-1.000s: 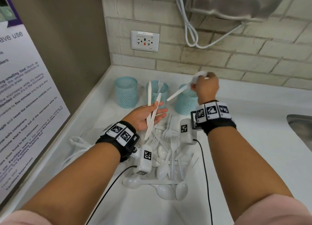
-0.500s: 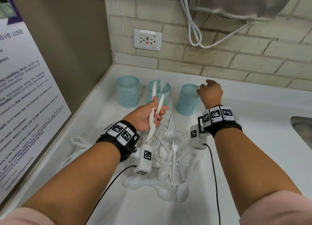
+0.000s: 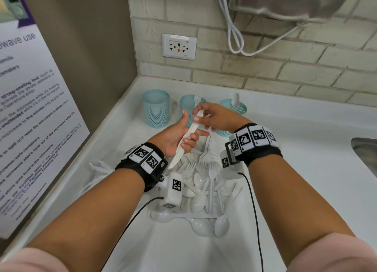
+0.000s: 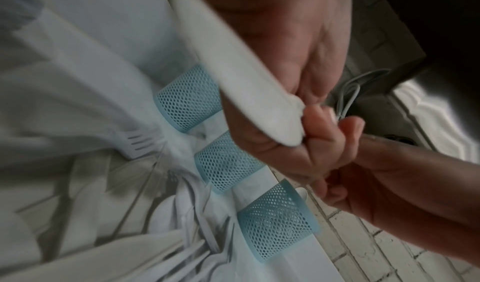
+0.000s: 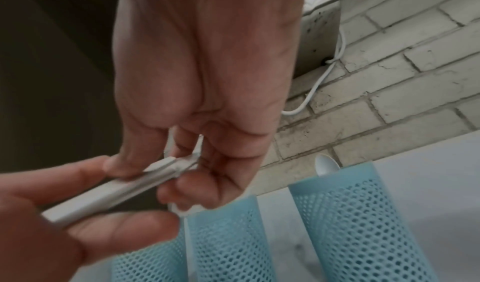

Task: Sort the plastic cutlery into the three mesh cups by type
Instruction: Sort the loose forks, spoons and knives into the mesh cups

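The white counter [image 3: 275, 141] carries it all; along its back stand the three mesh cups, the left cup [image 3: 156, 108] showing nothing inside from here, the middle cup [image 3: 186, 106] with a fork [image 3: 197, 98] poking up, the right cup [image 3: 237, 108] now with a spoon [image 3: 236, 99] standing in it; a second ago that spoon was in the right hand over the rim, so that drop looks done. Nearer the person lies the loose heap of cutlery [image 3: 204, 190], forks and spoons tangled, plenty left to sort.

And the big change: the right hand [image 3: 219, 118] has left the right cup and crossed over to meet the left hand [image 3: 175, 138]; half a second ago it was at the rim, now its thumb and fingers are pinching the upper end of the knives [image 3: 188, 135]; the right wrist view shows the fingertips [image 5: 124, 169] closed on the handle ends. The left hand's fingers are curled round the middle of the knives, with the pale blades pointing down toward its wrist; it has kept them throughout.

So this reads as a handover or a squaring-up of the pair; the knives hang in the air in front of the middle cup, not yet in any cup; the likely home is the left one.
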A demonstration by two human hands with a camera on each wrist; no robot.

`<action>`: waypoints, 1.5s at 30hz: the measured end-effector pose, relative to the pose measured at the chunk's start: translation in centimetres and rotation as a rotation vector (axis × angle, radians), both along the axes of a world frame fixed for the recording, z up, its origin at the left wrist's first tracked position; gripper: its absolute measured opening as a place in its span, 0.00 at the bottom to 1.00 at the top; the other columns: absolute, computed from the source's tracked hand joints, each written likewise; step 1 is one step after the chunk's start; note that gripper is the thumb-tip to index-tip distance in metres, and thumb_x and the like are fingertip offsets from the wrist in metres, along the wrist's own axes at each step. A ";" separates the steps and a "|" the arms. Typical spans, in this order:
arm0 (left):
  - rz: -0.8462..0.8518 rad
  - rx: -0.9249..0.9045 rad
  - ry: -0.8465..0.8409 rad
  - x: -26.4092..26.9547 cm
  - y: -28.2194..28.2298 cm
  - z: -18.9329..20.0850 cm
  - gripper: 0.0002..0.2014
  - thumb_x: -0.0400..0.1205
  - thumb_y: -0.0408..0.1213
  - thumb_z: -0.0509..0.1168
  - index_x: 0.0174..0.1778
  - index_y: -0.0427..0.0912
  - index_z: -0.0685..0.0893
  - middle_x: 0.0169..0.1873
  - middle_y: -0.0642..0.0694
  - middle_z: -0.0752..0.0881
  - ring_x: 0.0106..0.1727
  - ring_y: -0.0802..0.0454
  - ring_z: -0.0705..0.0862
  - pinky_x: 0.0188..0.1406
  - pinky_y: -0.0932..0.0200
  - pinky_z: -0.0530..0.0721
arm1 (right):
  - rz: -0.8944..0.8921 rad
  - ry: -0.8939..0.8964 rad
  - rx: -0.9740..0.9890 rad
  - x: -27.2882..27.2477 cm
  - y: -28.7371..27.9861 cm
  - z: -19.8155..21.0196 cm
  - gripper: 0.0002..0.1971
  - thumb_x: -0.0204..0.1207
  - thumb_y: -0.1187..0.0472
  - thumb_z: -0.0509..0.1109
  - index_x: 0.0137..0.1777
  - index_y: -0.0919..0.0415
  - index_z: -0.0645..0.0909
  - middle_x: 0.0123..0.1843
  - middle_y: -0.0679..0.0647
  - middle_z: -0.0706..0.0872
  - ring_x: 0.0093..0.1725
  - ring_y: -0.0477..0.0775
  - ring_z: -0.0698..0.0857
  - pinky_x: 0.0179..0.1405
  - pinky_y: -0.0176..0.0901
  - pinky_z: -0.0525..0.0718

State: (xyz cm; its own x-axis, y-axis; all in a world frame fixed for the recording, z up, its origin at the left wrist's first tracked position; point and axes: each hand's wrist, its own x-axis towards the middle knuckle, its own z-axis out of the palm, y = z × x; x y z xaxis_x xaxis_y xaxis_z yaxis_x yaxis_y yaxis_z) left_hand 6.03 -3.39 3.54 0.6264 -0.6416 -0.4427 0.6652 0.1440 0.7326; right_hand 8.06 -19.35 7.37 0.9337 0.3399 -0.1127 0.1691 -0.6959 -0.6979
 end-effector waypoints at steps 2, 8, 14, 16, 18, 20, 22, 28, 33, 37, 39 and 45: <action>0.024 0.022 -0.007 -0.1 0.2 -0.2 0.44 0.76 0.72 0.40 0.54 0.33 0.80 0.20 0.53 0.69 0.16 0.64 0.62 0.13 0.73 0.58 | 0.011 0.066 0.031 -0.3 -0.3 -0.3 0.14 0.77 0.57 0.70 0.60 0.59 0.77 0.45 0.50 0.81 0.40 0.48 0.82 0.38 0.37 0.82; 0.074 0.088 -0.026 -0.5 0.0 -0.1 0.40 0.78 0.70 0.41 0.55 0.33 0.77 0.19 0.52 0.71 0.13 0.64 0.62 0.10 0.75 0.57 | 0.012 0.108 0.077 -0.9 -0.9 0.0 0.10 0.75 0.57 0.73 0.52 0.60 0.85 0.38 0.53 0.84 0.38 0.49 0.82 0.38 0.35 0.81; 0.092 0.121 -0.076 -0.5 -0.3 0.1 0.42 0.79 0.68 0.40 0.58 0.31 0.78 0.19 0.51 0.73 0.12 0.64 0.62 0.08 0.73 0.59 | -0.092 0.033 0.186 -1.3 0.2 0.0 0.07 0.73 0.51 0.74 0.41 0.53 0.83 0.31 0.45 0.81 0.28 0.41 0.78 0.28 0.32 0.76; 0.095 0.111 -0.077 -0.4 -0.5 0.2 0.42 0.79 0.69 0.38 0.56 0.32 0.78 0.20 0.50 0.74 0.13 0.64 0.62 0.08 0.73 0.60 | -0.146 0.010 0.264 -1.2 0.4 -0.5 0.08 0.74 0.54 0.74 0.36 0.54 0.81 0.28 0.47 0.79 0.25 0.40 0.76 0.24 0.31 0.75; 0.109 0.078 -0.063 -0.2 -0.4 0.1 0.42 0.79 0.69 0.37 0.56 0.33 0.77 0.23 0.48 0.76 0.14 0.63 0.64 0.09 0.73 0.62 | -0.197 0.054 0.367 -1.2 0.3 -0.9 0.08 0.74 0.59 0.74 0.36 0.58 0.82 0.27 0.51 0.79 0.24 0.41 0.77 0.24 0.30 0.77; 0.118 0.075 -0.085 0.0 0.4 0.0 0.39 0.80 0.67 0.41 0.58 0.34 0.78 0.27 0.48 0.79 0.18 0.63 0.67 0.12 0.74 0.66 | -0.256 0.109 0.490 -1.2 -0.2 -1.1 0.06 0.76 0.64 0.72 0.39 0.64 0.82 0.26 0.54 0.81 0.23 0.42 0.79 0.25 0.28 0.81; 0.119 0.100 -0.128 -0.3 1.5 0.0 0.28 0.84 0.58 0.50 0.59 0.35 0.79 0.30 0.49 0.83 0.21 0.63 0.73 0.16 0.75 0.72 | -0.342 0.114 0.607 -1.0 -1.2 -1.3 0.05 0.77 0.67 0.70 0.41 0.67 0.80 0.24 0.52 0.82 0.21 0.41 0.80 0.25 0.28 0.82; 0.516 -0.013 -0.133 0.1 3.6 -0.8 0.13 0.83 0.25 0.60 0.62 0.25 0.77 0.39 0.38 0.90 0.36 0.53 0.90 0.32 0.70 0.87 | -0.450 0.202 0.726 -1.0 -2.9 -1.7 0.06 0.79 0.74 0.65 0.44 0.65 0.80 0.36 0.58 0.83 0.26 0.43 0.86 0.30 0.30 0.86; 0.732 -0.010 -0.194 0.5 2.9 -1.4 0.11 0.82 0.23 0.61 0.59 0.26 0.79 0.48 0.37 0.85 0.46 0.51 0.85 0.46 0.64 0.86 | -0.169 0.342 0.120 -1.6 -2.1 -2.2 0.07 0.76 0.65 0.71 0.52 0.56 0.86 0.49 0.53 0.90 0.48 0.47 0.86 0.49 0.38 0.83; 0.697 0.063 -0.265 0.5 2.5 -1.4 0.16 0.81 0.22 0.62 0.66 0.30 0.76 0.52 0.41 0.85 0.47 0.55 0.85 0.50 0.63 0.85 | -0.098 0.187 0.008 -1.5 -0.3 -2.6 0.08 0.74 0.56 0.74 0.49 0.58 0.89 0.47 0.51 0.90 0.44 0.43 0.82 0.45 0.33 0.78; 0.697 0.079 -0.291 0.5 2.4 -1.4 0.17 0.81 0.21 0.63 0.66 0.31 0.76 0.54 0.41 0.84 0.48 0.56 0.85 0.46 0.67 0.86 | -0.069 0.135 0.011 -1.2 0.7 -2.8 0.07 0.74 0.55 0.74 0.46 0.58 0.89 0.40 0.47 0.88 0.38 0.38 0.79 0.40 0.28 0.74; 0.755 0.087 -0.290 0.7 2.8 -1.6 0.11 0.82 0.27 0.63 0.61 0.33 0.80 0.45 0.44 0.87 0.46 0.55 0.86 0.49 0.66 0.85 | 0.018 0.135 -0.091 -0.2 2.7 -3.0 0.08 0.78 0.57 0.70 0.44 0.62 0.84 0.30 0.47 0.82 0.27 0.43 0.75 0.27 0.31 0.75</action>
State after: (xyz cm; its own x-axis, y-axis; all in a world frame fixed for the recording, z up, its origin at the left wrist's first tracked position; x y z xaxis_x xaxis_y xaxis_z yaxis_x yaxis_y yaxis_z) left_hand 6.71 -0.62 1.94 0.9739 0.0294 -0.2251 0.1933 0.4128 0.8901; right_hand 7.83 -16.64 4.39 0.9020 0.3387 -0.2677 0.0907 -0.7550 -0.6494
